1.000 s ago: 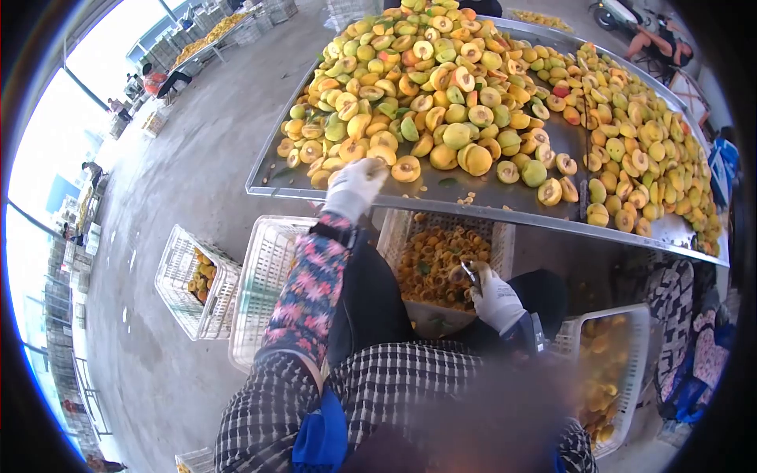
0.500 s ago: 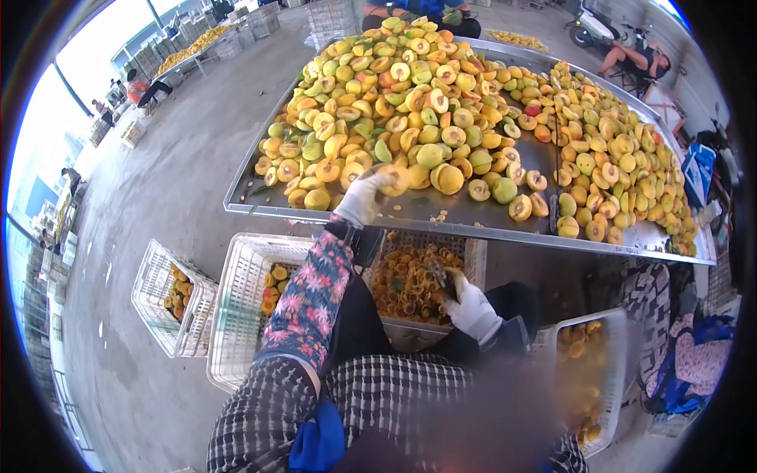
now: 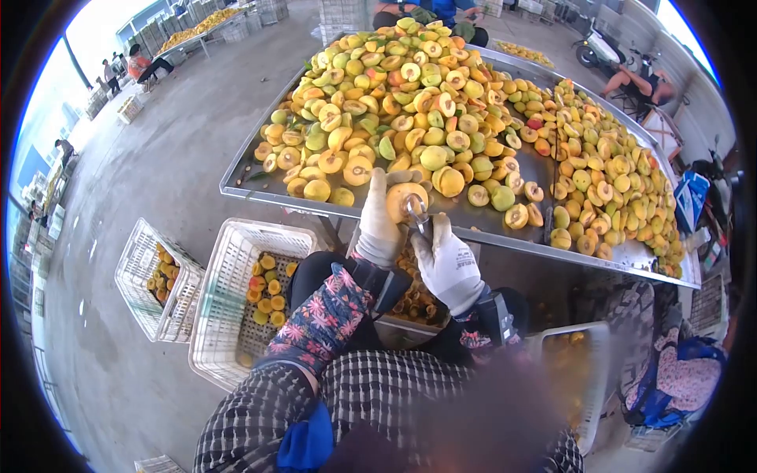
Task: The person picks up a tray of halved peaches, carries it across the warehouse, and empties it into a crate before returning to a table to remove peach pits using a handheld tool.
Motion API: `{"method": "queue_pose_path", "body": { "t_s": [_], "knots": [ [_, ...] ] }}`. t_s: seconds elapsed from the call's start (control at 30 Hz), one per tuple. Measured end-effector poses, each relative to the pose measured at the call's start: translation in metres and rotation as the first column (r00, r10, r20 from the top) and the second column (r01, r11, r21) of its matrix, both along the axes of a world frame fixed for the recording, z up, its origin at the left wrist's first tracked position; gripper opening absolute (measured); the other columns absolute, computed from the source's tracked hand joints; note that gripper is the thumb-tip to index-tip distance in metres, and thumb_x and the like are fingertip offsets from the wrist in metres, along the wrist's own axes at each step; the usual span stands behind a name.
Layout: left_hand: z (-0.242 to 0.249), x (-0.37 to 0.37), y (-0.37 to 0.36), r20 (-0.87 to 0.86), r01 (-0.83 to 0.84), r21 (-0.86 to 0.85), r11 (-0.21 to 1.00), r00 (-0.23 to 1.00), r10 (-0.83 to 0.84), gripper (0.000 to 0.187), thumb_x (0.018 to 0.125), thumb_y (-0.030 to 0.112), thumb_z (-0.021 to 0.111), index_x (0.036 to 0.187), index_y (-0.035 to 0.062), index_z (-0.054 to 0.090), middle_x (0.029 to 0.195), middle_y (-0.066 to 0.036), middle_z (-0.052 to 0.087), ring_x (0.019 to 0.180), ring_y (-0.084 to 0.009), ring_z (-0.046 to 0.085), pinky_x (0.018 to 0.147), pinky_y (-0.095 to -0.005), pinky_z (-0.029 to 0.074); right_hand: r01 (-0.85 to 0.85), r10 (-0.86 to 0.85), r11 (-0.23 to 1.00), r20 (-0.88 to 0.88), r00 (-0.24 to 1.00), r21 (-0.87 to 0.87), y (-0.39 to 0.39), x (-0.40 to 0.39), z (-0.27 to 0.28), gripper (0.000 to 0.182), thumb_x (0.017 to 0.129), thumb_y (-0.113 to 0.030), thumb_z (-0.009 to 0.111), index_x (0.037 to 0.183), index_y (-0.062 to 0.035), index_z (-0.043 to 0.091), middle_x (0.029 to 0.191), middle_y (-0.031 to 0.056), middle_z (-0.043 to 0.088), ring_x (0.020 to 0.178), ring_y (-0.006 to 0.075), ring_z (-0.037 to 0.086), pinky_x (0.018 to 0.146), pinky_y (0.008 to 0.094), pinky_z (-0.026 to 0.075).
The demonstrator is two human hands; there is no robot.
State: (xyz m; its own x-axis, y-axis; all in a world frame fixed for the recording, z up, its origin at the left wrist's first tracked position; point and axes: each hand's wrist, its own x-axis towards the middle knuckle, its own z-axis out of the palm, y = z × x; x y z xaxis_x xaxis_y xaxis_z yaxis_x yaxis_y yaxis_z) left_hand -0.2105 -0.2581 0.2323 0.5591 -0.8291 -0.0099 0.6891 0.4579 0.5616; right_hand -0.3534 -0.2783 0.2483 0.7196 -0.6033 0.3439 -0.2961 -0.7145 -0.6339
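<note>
My left hand (image 3: 380,221), in a white glove, holds a yellow peach half (image 3: 400,197) with its cut face turned up, just over the near edge of the metal table (image 3: 355,210). In my right hand (image 3: 451,270), also gloved, is a pitting tool (image 3: 418,211) with a curved metal end. That end lies at the middle of the cut face, touching the pit area. Beyond my hands rises a large heap of halved peaches (image 3: 371,118). Below them, partly hidden by my hands, scooped-out pieces (image 3: 414,298) fill a crate between my knees.
A white crate (image 3: 206,299) with peach halves (image 3: 268,292) stands left of my legs, and a smaller crate (image 3: 140,296) farther left. Another crate (image 3: 603,363) is at my right, partly blurred. A second heap (image 3: 615,165) covers the table's right side. A person (image 3: 445,11) sits across the table.
My left hand has drawn the peach half back from the heap toward me. My right hand has risen from the crate below, bringing the tool to the fruit.
</note>
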Motion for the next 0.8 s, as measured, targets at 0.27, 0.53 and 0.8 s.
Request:
{"method": "queue_pose_path", "body": {
  "t_s": [0.27,0.53,0.8],
  "knots": [
    [0.006,-0.011,0.005,0.217,-0.086,0.067,0.994,0.974,0.070,0.055,0.102,0.046,0.036,0.115,-0.0057,0.049,0.106,-0.022,0.062,0.092,-0.0286,0.065,0.083,-0.0372,0.054,0.003,-0.006,1.000,0.092,0.996,0.031,0.001,0.009,-0.018,0.030,0.091,-0.015,0.056,0.111,-0.0001,0.039,0.081,0.0289,0.060,0.075,0.0487,0.058,0.059,0.0538,0.045],
    [-0.005,0.007,0.009,0.349,0.072,0.291,0.954,0.920,-0.177,0.053,0.103,0.044,0.033,0.110,-0.0043,0.054,0.100,-0.017,0.065,0.083,-0.0229,0.066,0.078,-0.0336,0.055,-0.038,0.044,0.998,-0.114,0.993,0.048,0.008,-0.011,-0.026,0.039,0.087,-0.010,0.057,0.118,0.0028,0.037,0.079,0.0258,0.060,0.071,0.0454,0.060,0.060,0.0509,0.046],
    [-0.027,-0.009,0.009,0.422,-0.148,0.111,0.983,0.902,0.088,0.057,0.104,0.044,0.028,0.097,-0.0042,0.057,0.094,-0.016,0.065,0.085,-0.0239,0.065,0.080,-0.0361,0.056,-0.265,0.230,0.839,-0.132,0.964,-0.476,-0.009,-0.015,-0.076,0.033,0.084,-0.009,0.054,0.115,0.0014,0.050,0.086,0.0191,0.056,0.079,0.0339,0.056,0.070,0.0373,0.047]
  ]
}}
